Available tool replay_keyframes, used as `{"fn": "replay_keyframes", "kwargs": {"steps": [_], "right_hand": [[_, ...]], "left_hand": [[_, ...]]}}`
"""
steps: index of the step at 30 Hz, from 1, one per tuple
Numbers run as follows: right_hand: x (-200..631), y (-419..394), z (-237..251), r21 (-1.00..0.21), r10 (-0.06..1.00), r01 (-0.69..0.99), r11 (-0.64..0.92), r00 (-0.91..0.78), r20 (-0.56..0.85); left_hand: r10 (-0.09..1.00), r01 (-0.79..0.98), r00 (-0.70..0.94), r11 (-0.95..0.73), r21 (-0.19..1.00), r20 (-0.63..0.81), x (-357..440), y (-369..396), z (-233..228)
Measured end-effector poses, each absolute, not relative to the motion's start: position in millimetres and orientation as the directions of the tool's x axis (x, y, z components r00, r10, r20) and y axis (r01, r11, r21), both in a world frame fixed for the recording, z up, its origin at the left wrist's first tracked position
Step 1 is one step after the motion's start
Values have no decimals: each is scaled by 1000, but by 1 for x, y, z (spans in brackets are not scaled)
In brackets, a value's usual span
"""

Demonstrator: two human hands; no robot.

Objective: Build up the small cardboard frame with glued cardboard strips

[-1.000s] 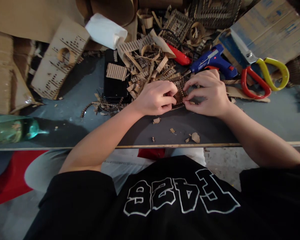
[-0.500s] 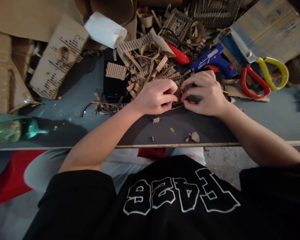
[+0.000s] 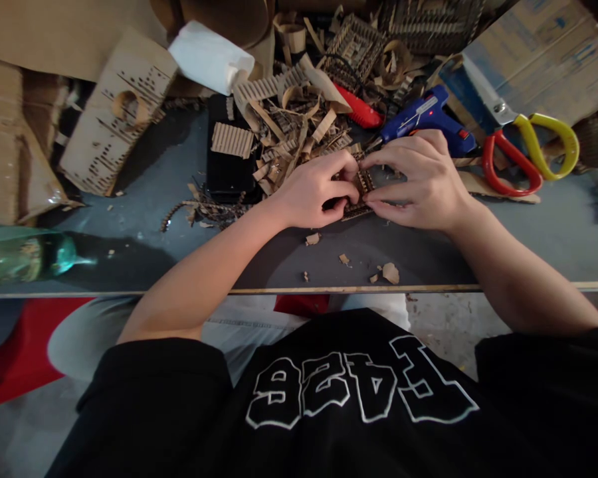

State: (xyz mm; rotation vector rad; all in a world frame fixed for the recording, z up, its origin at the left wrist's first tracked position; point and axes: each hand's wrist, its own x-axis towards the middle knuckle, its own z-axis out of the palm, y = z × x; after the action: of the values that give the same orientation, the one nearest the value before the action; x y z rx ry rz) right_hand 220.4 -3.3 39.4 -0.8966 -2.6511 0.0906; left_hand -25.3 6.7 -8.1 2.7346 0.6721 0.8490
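A small woven cardboard piece (image 3: 359,189) is resting on the table (image 3: 154,186), just in front of the blue glue gun (image 3: 423,119). The left hand (image 3: 313,192) and right hand (image 3: 423,179) are both pinching its edges with clenched fingers. It looks light, stiff yet crushable, best gripped by its rim. Scissors (image 3: 523,149) are lying right of the gun.

Dark grey worktable (image 3: 144,192) with pale front edge, concrete floor (image 3: 443,325) below, dim light
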Motion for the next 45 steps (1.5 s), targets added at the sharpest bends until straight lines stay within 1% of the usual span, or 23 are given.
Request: {"fn": "replay_keyframes", "kwargs": {"steps": [3,8,10,13,16,18,21,23,26,27,29,31,33,38,41,45], "right_hand": [[221,-3,39,-151,578,560,815,-760,297],[222,-4,38,-220,608,567,794,-742,283],[222,-5,38,-230,617,573,787,-741,266],[221,-5,38,-201,604,569,797,-755,256],[220,-6,40,-164,553,530,832,-768,324],[219,-8,42,-166,535,512,843,-765,359],[216,-13,45,-155,541,522,839,-771,335],[215,-16,47,-121,535,525,842,-785,314],[217,-16,46,-81,510,516,853,-790,341],[218,-15,45,-84,501,507,858,-788,358],[221,-12,44,-128,505,496,859,-778,373],[222,-11,43,-192,525,490,850,-768,365],[222,-11,42,-225,545,497,838,-764,345],[220,-11,44,-204,570,532,822,-775,275],[221,-10,47,-193,537,502,843,-805,253],[224,-8,50,-228,507,459,859,-827,242]], "left_hand": [[491,344,731,-865,366,474,-25,7,-8],[503,330,722,-854,401,475,-24,9,-8],[505,328,721,-852,409,475,-23,9,-9],[508,336,726,-850,406,462,-23,8,-10],[502,340,738,-854,394,451,-23,8,-10],[501,339,740,-854,394,450,-23,8,-10],[509,341,727,-850,401,461,-24,8,-11],[521,352,718,-844,405,461,-24,8,-11],[527,363,716,-841,401,458,-24,7,-11],[526,365,717,-843,396,458,-24,7,-11],[522,367,717,-846,387,462,-24,7,-12],[518,365,716,-849,381,468,-24,8,-13],[518,363,714,-849,383,471,-25,8,-14],[527,361,720,-840,404,453,-25,7,-14],[525,368,724,-843,393,447,-24,7,-13],[520,371,717,-848,378,464,-24,8,-13]]}}
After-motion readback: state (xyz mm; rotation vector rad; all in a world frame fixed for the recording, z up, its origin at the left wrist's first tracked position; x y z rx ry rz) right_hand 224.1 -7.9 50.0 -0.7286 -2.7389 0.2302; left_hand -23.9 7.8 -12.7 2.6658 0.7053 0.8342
